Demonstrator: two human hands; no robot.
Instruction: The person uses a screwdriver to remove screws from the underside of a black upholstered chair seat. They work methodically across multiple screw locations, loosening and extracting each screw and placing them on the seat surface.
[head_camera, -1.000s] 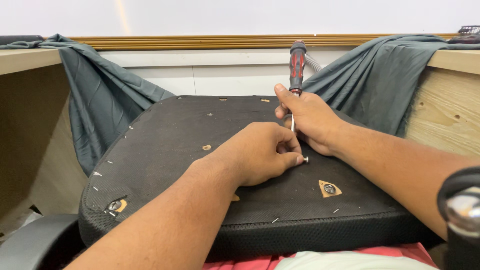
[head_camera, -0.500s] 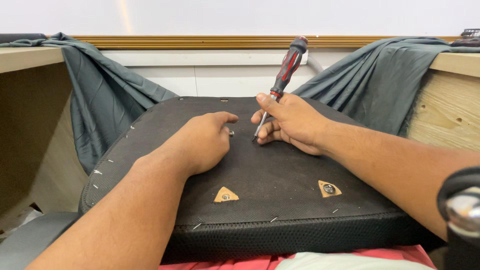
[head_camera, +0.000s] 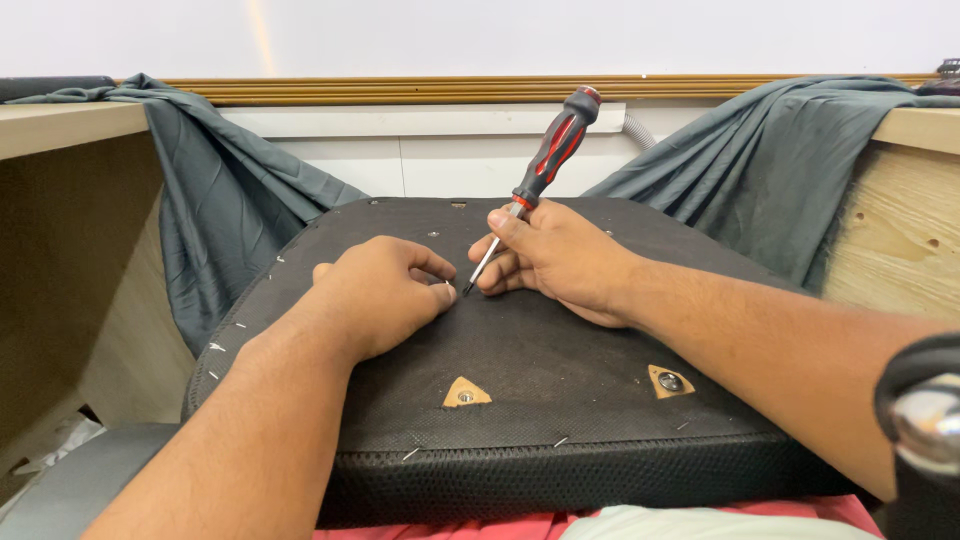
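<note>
The left hand (head_camera: 375, 290) curls, fingertips pinched together on the black chair seat underside (head_camera: 560, 370) at frame centre. Just right, the right hand (head_camera: 550, 260) grips a red-and-black screwdriver (head_camera: 530, 180), tip touching the seat between both hands. Grey cloth (head_camera: 220, 200) drapes behind.

The seat cushion (head_camera: 560, 360) lies between two wooden panels, the cloth (head_camera: 215, 200) draped behind it on both sides, while on it the left hand (head_camera: 375, 290) rests just left of the right hand (head_camera: 555, 260), which holds the tilted screwdriver (head_camera: 530, 180), its tip on the cushion between them
</note>
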